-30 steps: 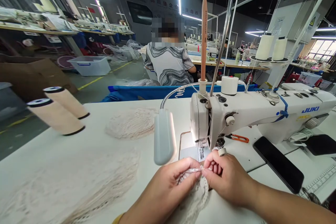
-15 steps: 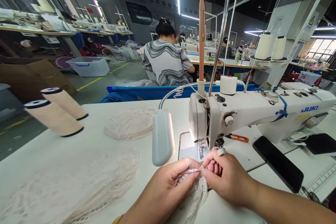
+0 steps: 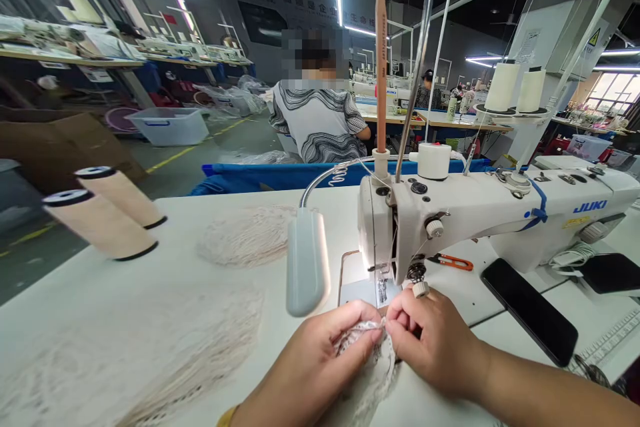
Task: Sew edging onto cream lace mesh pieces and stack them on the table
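Note:
A piece of white lace trim (image 3: 371,373) is pinched between both my hands just in front of the needle area (image 3: 382,289) of a white JUKI sewing machine (image 3: 500,210). My left hand (image 3: 320,360) grips the lace from the left, fingers closed on it. My right hand (image 3: 433,340) pinches the same lace from the right, fingertips meeting those of the left hand. The lace hangs down between my hands toward the table edge.
A grey lamp head (image 3: 305,260) hangs left of the needle. Heaps of lace (image 3: 245,237) lie on the white table (image 3: 125,293), with two thread cones (image 3: 100,217) at the left. Orange snips (image 3: 453,262) and a black phone (image 3: 530,310) lie at right. A person sits beyond.
My hands hold the lace in nearly the same place; the fingers have shifted slightly, and the view has drifted a little.

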A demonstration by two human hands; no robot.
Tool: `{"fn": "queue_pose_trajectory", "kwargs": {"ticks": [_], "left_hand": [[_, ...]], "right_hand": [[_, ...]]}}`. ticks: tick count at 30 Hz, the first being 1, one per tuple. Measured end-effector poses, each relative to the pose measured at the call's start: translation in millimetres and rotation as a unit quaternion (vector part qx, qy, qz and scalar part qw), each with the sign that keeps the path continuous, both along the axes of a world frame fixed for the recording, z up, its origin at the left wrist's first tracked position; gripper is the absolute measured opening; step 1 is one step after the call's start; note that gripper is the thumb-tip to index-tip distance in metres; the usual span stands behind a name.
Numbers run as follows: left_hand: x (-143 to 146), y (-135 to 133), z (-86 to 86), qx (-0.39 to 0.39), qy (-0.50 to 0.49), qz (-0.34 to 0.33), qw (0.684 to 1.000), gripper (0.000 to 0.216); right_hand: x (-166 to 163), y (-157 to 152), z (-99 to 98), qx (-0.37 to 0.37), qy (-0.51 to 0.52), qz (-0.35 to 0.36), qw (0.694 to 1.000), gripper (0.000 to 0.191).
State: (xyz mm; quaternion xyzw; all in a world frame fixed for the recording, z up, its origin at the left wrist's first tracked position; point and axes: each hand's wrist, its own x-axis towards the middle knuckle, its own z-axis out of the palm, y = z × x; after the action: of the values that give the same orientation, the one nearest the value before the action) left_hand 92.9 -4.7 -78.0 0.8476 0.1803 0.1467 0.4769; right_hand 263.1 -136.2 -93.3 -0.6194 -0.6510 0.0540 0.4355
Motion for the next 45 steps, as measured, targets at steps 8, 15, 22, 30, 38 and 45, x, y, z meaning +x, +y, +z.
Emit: {"fn": "queue_pose_trajectory", "kwargs": {"ticks": [8,15,22,30,38,45], "left_hand": [[-2.0,0.6,-11.0,0.06,-0.032,0.02,0.997,0.031],[2.1,-1.6,2.9,0.052,-0.05,-0.041,0.997,0.023],[2.9,-2.6,2.4,0.073,-0.035,-0.005,0.997,0.034],[9.4,-5.7,-11.8,0.261,-0.031,0.057,0.963,0.024],[9.7,-7.9,-13.3,0.439,-0.138,0.04,0.887,0.029],[3.9,-9.3,-12.5,0.428,-0.104,-0.014,0.898,0.034]], "right_hand": [[0.7,1.1,-4.2,0.043,-0.081,-0.015,0.996,0.015],[0.1,-1.1,-2.7,-0.012,-0.021,0.002,1.0,0.013],[-1.1,-0.5,1.9,-0.053,0.021,-0.005,0.998,0.014],[-5.2,3.8,-0.3,-0.104,-0.099,-0.102,0.984,0.019],[-1.1,6.7,-3.3,-0.092,-0.11,-0.099,0.985,0.018],[8.8,-2.2,-5.4,-0.049,-0.173,-0.027,0.983,0.022]]}}
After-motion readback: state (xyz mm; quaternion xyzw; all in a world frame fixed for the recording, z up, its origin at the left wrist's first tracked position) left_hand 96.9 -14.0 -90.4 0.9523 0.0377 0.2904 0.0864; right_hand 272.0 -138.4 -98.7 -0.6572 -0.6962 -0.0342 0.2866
